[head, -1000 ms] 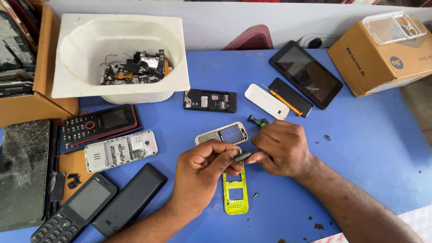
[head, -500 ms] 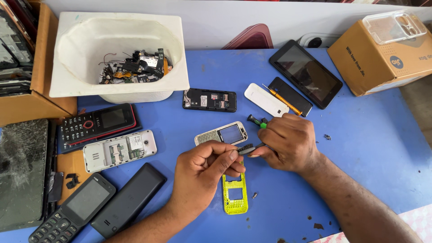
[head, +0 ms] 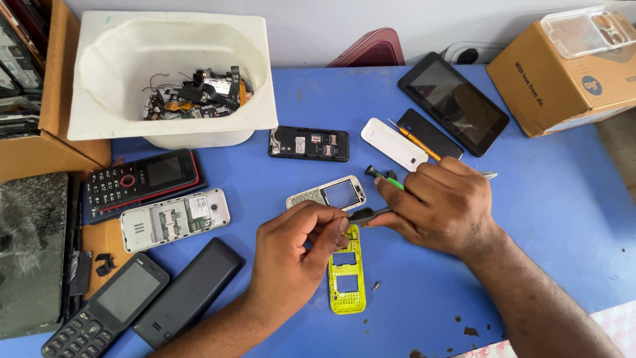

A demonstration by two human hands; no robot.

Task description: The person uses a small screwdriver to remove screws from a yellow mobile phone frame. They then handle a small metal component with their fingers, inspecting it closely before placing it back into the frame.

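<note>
A blue table [head: 563,219] fills most of the view, backed by a pale wall, with a dark red rounded object [head: 371,52] standing at its far edge. On the left sits a white plastic tub [head: 99,99] holding a tangle of small circuit boards and wires [head: 195,96] (all heaped toward its right side). A brown cardboard box [head: 563,83] at the far right carries a clear phone case [head: 586,30] on top, and another cardboard box [head: 56,142] stands at the far left. Phones lie spread about: a red-edged keypad phone [head: 142,180], an opened silver phone [head: 175,219], a black keypad phone [head: 109,311], a black back cover [head: 189,292], an opened black phone [head: 309,144], a white cover [head: 394,144], a black tablet [head: 454,99] and a cracked screen [head: 30,252]. Near the middle, the left hand [head: 291,262] has thumb and fingertips pinched together on something too small to make out. Just beside it, the right hand [head: 440,209] is closed around a dark-tipped tool [head: 364,214], with a green-handled screwdriver [head: 387,179] poking out behind its knuckles. A yellow-green phone frame [head: 346,282] lies flat beneath both hands, a silver keypad front [head: 328,194] just beyond it and a tiny screw [head: 375,286] to its right.
</note>
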